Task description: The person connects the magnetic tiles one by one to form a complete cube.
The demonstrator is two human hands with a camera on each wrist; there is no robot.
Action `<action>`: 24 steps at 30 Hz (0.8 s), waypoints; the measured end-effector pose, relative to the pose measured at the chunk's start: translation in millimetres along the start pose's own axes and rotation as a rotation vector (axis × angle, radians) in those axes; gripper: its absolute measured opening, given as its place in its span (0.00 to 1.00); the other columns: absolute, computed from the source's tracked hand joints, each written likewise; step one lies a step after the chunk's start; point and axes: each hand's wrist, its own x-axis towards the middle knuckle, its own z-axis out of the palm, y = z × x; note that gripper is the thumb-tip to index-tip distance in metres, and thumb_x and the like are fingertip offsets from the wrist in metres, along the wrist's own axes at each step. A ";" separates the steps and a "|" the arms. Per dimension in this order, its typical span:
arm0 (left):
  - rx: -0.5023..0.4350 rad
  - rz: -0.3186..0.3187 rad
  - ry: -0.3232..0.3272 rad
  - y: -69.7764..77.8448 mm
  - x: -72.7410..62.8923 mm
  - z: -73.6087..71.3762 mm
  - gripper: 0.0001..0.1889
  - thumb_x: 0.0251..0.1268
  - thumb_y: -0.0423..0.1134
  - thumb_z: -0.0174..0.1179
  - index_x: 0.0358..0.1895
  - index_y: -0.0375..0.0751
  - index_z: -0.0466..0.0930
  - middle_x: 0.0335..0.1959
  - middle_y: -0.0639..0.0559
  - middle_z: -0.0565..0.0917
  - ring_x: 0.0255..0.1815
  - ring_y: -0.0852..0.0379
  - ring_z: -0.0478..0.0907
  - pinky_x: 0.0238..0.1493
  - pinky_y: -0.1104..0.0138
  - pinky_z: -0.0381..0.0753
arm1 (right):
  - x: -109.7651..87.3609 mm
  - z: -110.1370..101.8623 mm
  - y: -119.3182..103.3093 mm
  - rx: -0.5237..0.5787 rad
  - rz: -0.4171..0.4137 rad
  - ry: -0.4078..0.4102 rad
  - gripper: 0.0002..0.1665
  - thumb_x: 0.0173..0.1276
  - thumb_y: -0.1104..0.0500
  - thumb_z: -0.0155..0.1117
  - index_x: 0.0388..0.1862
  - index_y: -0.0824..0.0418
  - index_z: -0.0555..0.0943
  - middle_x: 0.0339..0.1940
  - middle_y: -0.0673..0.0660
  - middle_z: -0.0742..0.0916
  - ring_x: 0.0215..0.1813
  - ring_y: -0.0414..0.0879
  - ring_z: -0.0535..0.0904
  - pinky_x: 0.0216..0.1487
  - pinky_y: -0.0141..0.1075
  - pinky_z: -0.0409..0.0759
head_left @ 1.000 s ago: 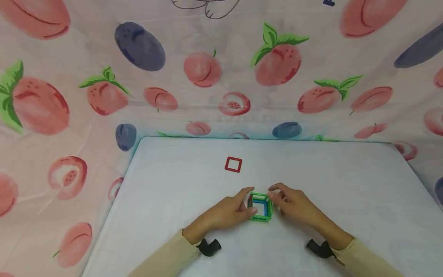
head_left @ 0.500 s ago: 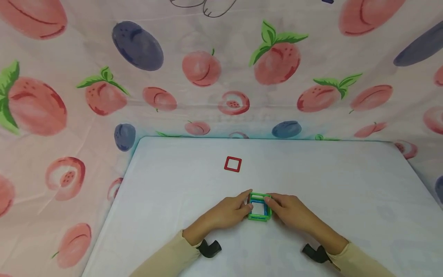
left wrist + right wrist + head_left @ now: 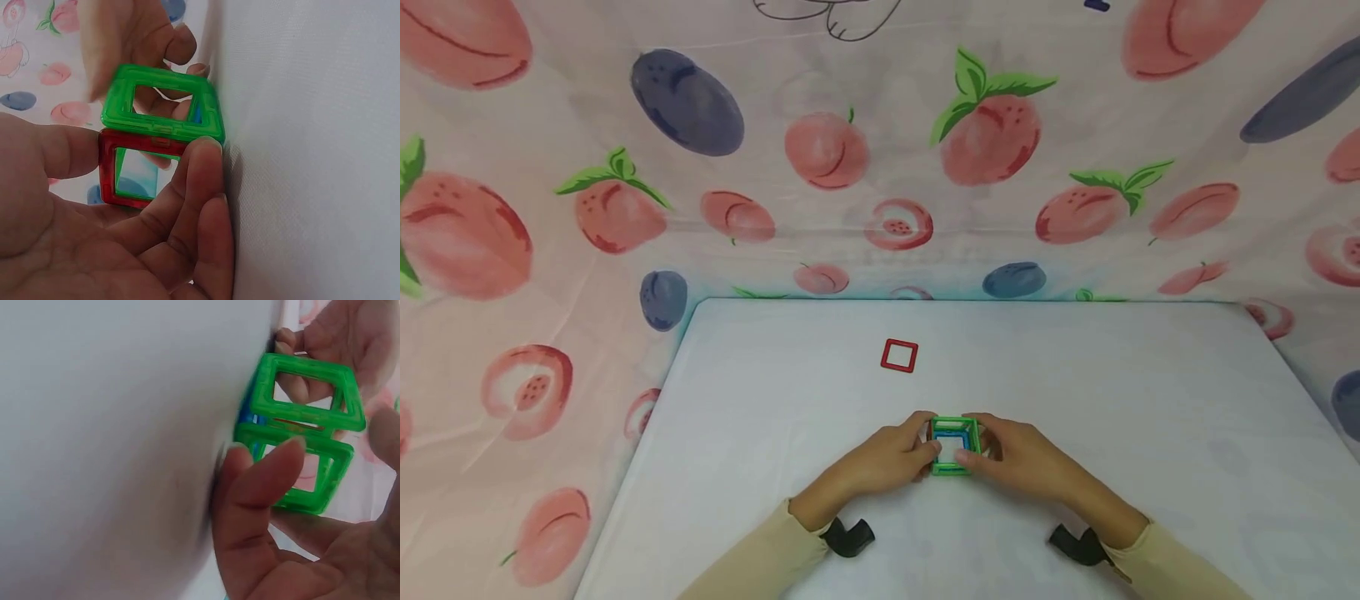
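Observation:
A small open-topped cube of magnetic tiles [image 3: 953,421] stands on the white table. In the left wrist view its near side is a red tile [image 3: 107,170], beside a green tile [image 3: 164,125]. The right wrist view shows two green sides, and a blue tile [image 3: 952,433] lies at the bottom. My left hand [image 3: 880,460] holds the cube by its red side, thumb on one edge and fingertips at another. On the opposite side my right hand [image 3: 1026,458] grips the cube, its thumb over the near right rim and a finger at the far corner.
A loose red square tile [image 3: 898,342] lies flat on the white table [image 3: 775,375], beyond the cube. A fruit-print cloth [image 3: 865,75] hangs behind the table and along its sides. Dark wrist mounts [image 3: 850,539] sit under both forearms.
My right hand has closed in on the cube from the right, its thumb shifting from the far right corner toward the near one. The left hand keeps its hold. The view has drifted slightly.

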 end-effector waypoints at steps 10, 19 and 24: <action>-0.016 -0.013 -0.010 1.2 0.0 -0.7 0.23 0.79 0.48 0.53 0.70 0.44 0.68 0.28 0.55 0.82 0.28 0.63 0.77 0.33 0.70 0.75 | -3.2 -1.9 0.4 -0.003 -0.021 -0.005 0.41 0.70 0.36 0.65 0.72 0.59 0.72 0.35 0.48 0.81 0.35 0.41 0.74 0.32 0.33 0.73; 0.046 0.001 -0.024 -3.1 2.0 -2.4 0.35 0.77 0.56 0.55 0.78 0.44 0.60 0.28 0.58 0.82 0.28 0.65 0.76 0.34 0.70 0.74 | -4.0 -8.3 7.9 0.010 -0.134 -0.072 0.45 0.73 0.39 0.64 0.78 0.64 0.65 0.43 0.51 0.83 0.39 0.37 0.78 0.38 0.31 0.79; 0.095 0.020 -0.028 -5.3 1.2 -3.8 0.39 0.74 0.58 0.59 0.80 0.45 0.57 0.28 0.60 0.80 0.28 0.66 0.74 0.33 0.71 0.72 | -3.0 -14.4 11.9 0.069 -0.168 -0.160 0.48 0.75 0.41 0.63 0.82 0.64 0.57 0.51 0.56 0.82 0.40 0.36 0.81 0.39 0.32 0.82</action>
